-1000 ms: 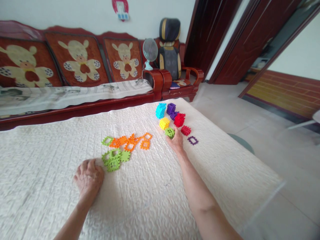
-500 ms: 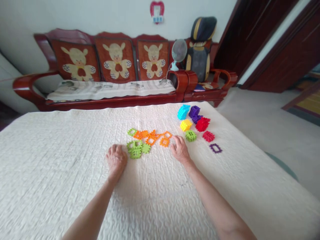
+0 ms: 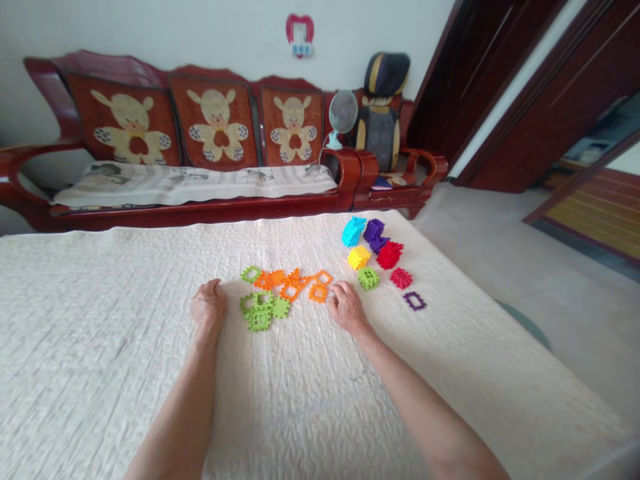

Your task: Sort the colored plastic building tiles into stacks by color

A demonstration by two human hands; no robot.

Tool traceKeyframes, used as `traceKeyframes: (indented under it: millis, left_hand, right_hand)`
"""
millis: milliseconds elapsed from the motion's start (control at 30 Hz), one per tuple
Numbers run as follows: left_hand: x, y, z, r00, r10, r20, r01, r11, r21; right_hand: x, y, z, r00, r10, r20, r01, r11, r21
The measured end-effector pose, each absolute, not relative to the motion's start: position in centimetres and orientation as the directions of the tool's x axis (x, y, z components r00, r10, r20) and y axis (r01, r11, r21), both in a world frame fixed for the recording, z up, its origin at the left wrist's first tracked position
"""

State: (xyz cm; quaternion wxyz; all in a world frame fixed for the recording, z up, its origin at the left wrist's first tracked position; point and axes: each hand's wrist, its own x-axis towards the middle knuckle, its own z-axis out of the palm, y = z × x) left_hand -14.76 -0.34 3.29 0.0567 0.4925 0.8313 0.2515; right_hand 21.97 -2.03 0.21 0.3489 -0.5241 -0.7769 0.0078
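Notched flat plastic building pieces lie loose on the quilted white cloth. My left hand [image 3: 209,307] rests left of the green pieces [image 3: 260,319], apart from them, its fingers loosely bent with nothing visible in them. To the right, my right hand [image 3: 347,307] is beside the orange square pieces [image 3: 319,293], fingertips close to their edge and fingers slightly parted; whether they touch is unclear. More orange pieces [image 3: 291,291] lie between the hands, overlapping one another. A single green frame piece [image 3: 251,274] lies at their left end.
Stacks of cyan [image 3: 353,231], purple [image 3: 374,231], yellow [image 3: 359,257], red [image 3: 389,255] and green pieces [image 3: 369,279] stand right of my right hand. A purple frame piece [image 3: 415,301] lies near them. Beyond the cloth's far edge is a wooden sofa [image 3: 200,217].
My left hand has drawn away leftward from the green pieces, and its fingers have curled more. My right hand stays beside the orange pieces. The view has turned slightly right.
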Motion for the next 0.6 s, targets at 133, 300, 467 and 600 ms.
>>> traceKeyframes:
  millis: [133,300,467,600]
  left_hand:
    - [-14.7,0.3,3.3,-0.532,0.836,0.136,0.770,0.411,0.488]
    - [-14.7,0.6,3.3,-0.535,0.833,0.141,0.772,0.414,0.482]
    - [-15.0,1.1,3.2,-0.552,0.828,0.099,0.763,0.453,0.462]
    - [-14.9,1.0,3.3,-0.549,0.832,0.083,0.762,0.457,0.459]
  right_hand:
    - [22.0,-2.3,0.5,-0.212,0.812,0.544,0.797,0.465,-0.384]
    - [22.4,-2.0,0.3,-0.207,0.806,0.554,0.784,0.476,-0.398]
    - [23.3,-1.9,0.1,-0.200,0.773,0.601,0.750,0.516,-0.414]
    - [21.4,-3.0,1.1,-0.211,0.694,0.689,0.688,0.606,-0.400]
